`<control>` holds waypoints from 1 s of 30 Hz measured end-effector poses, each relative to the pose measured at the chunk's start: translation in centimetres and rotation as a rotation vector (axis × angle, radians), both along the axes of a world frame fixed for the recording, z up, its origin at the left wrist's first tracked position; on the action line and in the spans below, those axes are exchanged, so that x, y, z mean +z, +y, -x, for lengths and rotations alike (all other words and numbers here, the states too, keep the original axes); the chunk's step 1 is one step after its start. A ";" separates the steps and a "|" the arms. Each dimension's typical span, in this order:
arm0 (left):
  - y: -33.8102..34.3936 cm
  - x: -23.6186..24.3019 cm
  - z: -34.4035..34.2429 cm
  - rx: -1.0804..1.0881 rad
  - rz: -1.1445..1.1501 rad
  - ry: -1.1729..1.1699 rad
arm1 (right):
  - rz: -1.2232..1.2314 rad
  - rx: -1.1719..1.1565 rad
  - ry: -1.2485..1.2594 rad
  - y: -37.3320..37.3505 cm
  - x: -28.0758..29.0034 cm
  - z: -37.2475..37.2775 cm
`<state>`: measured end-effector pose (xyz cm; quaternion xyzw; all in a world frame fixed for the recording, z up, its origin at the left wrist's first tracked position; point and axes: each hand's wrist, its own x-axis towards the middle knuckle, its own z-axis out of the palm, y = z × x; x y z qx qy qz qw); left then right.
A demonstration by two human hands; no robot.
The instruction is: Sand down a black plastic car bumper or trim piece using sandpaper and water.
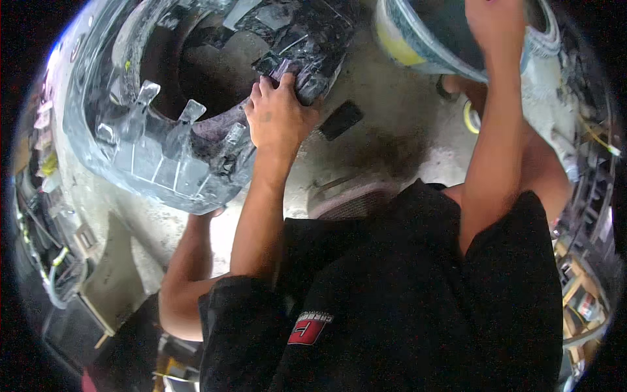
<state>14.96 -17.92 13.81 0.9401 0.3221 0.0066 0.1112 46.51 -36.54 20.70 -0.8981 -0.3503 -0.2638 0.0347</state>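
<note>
A large grey, ring-shaped moulded part fills the upper left, its surface streaked and its inner rim lined with tabs. My left hand rests on the right side of this part, fingers apart and bent over its dark, rough edge. A purplish patch shows beside the fingertips; what it is I cannot make out. At the upper right, my right hand is over a wide round tub with a pale, smeared rim and a yellow patch. The picture's top edge cuts off its fingers, so any grip is hidden.
A small dark flat piece lies on the grey floor between part and tub. A yellow-rimmed roll is beside my right forearm. A tan board leans at the lower left; cluttered shelving stands at the right.
</note>
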 end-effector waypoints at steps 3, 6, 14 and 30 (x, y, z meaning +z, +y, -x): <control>0.4 2.1 -0.1 0.016 0.110 0.015 | 0.151 0.259 0.570 -0.8 -4.4 -10.8; 1.0 2.8 1.5 0.083 0.178 -0.001 | 0.691 0.350 0.983 0.6 -7.3 -10.0; 1.7 6.2 1.2 0.061 0.466 0.040 | 0.398 0.314 0.687 -5.5 -10.4 -11.1; 3.0 4.9 1.0 0.040 0.547 0.041 | 0.183 0.612 0.229 5.4 5.0 12.2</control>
